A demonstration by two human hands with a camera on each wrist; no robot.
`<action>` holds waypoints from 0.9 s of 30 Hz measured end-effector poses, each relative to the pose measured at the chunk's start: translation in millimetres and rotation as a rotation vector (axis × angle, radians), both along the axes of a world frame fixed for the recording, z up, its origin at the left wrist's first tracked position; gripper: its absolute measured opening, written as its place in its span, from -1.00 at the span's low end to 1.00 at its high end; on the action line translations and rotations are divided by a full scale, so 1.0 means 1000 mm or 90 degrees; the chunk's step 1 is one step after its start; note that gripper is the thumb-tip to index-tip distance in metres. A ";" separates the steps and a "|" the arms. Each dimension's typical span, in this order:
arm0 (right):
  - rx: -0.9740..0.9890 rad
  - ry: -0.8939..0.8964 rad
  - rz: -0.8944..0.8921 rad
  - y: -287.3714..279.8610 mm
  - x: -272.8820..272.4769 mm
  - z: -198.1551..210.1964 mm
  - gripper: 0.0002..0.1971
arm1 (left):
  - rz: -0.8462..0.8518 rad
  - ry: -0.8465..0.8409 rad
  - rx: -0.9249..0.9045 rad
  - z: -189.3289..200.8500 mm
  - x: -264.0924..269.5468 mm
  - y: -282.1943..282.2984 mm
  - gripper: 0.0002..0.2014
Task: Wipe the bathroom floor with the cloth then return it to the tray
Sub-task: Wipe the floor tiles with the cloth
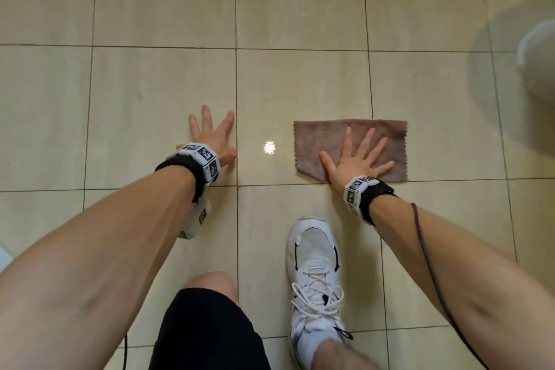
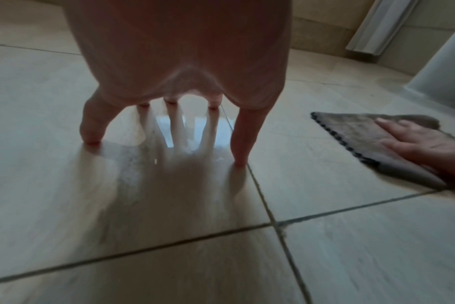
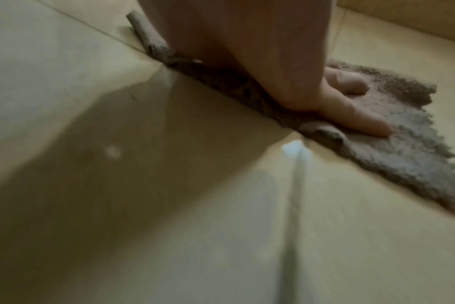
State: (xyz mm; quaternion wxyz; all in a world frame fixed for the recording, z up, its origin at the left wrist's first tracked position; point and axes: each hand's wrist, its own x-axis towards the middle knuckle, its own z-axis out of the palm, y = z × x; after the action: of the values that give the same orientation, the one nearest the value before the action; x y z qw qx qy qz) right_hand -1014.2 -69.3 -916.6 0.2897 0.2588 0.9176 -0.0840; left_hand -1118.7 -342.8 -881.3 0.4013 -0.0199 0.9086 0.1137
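I see the right hand [image 1: 357,159] lying flat, fingers straight and spread, palm down on the brownish-pink rectangular microfibre cloth [image 1: 324,141] with a zigzag-cut edge. Nothing is pinched; it's just pressing. The cloth lies flat on the glossy beige tiled floor [image 1: 150,84], under that hand and reaching past its fingertips. The left hand [image 1: 214,137] is well apart from the cloth, propped on spread fingertips [image 2: 91,135] on bare tile, holding nothing. A white laced sneaker [image 1: 315,273] sits on the floor just behind the right wrist. The right-wrist view is blurred.
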 end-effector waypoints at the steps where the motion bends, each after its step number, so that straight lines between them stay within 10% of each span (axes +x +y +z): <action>1: -0.004 0.006 0.019 -0.013 -0.008 -0.001 -0.10 | 0.009 -0.003 0.004 0.003 -0.001 0.001 0.05; 14: -0.060 -0.033 0.380 -0.092 -0.041 -0.002 -0.09 | 0.040 0.030 0.056 0.016 -0.011 -0.018 -0.08; 27: -0.002 -0.069 0.050 0.042 0.054 0.003 -0.07 | 0.027 0.030 -0.005 0.011 0.015 -0.021 -0.01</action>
State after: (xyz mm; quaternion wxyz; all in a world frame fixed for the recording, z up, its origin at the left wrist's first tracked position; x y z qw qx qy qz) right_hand -960.4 -26.9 -913.4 0.3426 0.2265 0.9098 -0.0598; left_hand -1103.8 -363.8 -870.4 0.3769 -0.0385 0.9178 0.1190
